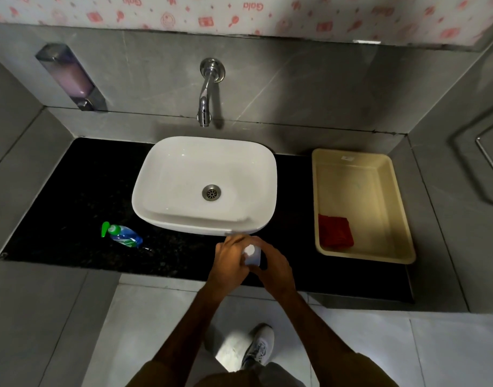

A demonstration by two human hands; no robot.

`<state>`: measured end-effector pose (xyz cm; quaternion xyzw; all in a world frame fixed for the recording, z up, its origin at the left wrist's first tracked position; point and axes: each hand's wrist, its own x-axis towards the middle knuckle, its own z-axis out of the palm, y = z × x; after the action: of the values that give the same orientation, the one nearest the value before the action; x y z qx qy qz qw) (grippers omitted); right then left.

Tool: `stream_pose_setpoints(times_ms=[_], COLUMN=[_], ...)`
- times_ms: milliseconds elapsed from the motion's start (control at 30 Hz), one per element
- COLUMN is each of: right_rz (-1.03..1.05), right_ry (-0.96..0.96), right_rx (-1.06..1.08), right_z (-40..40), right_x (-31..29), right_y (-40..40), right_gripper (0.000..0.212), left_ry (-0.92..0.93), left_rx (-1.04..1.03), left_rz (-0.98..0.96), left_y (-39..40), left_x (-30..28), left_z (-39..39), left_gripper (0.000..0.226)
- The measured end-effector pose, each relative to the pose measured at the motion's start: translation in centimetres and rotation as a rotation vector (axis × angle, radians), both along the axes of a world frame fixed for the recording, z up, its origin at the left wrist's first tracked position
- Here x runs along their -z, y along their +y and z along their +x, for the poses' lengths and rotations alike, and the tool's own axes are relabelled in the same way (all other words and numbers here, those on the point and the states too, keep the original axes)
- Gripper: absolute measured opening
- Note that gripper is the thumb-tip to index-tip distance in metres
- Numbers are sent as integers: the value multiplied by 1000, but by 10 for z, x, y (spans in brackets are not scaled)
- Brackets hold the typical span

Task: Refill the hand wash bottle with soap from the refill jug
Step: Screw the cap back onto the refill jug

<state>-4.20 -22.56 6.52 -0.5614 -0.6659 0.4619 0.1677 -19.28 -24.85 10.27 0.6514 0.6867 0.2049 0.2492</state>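
A small blue hand wash bottle with a green pump top stands on the black counter, left of the basin. In front of the basin, both my hands meet around a pale white refill jug with a white cap. My left hand wraps its left side, fingers near the cap. My right hand holds its right side. Most of the jug is hidden by my hands.
A white basin sits mid-counter under a chrome wall tap. A cream plastic tub with a red cloth stands at the right. A wall soap dispenser hangs at the upper left. My shoe shows on the floor below.
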Motion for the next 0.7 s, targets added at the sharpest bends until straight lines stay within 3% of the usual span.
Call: stream_pose_setpoints(times_ms=[200, 333, 400, 600, 700], right_rz=[20, 6, 14, 77, 68], right_ry=[44, 128, 161, 156, 72], right_rx=[16, 32, 36, 141, 114], right_z=[-2, -2, -3, -17, -28], right_x=[-2, -3, -2, 12, 20], right_y=[0, 0, -2, -22, -27], right_gripper=[51, 47, 46, 78, 89], left_ry=[-84, -118, -121, -187, -196], left_rx=[-113, -21, 26, 21, 31], left_rz=[-8, 12, 18, 95, 84], left_y=[4, 4, 3, -6, -13], left_x=[-2, 0, 0, 5, 9], left_z=[2, -3, -6, -11, -13], left_gripper=[31, 43, 34, 29, 41])
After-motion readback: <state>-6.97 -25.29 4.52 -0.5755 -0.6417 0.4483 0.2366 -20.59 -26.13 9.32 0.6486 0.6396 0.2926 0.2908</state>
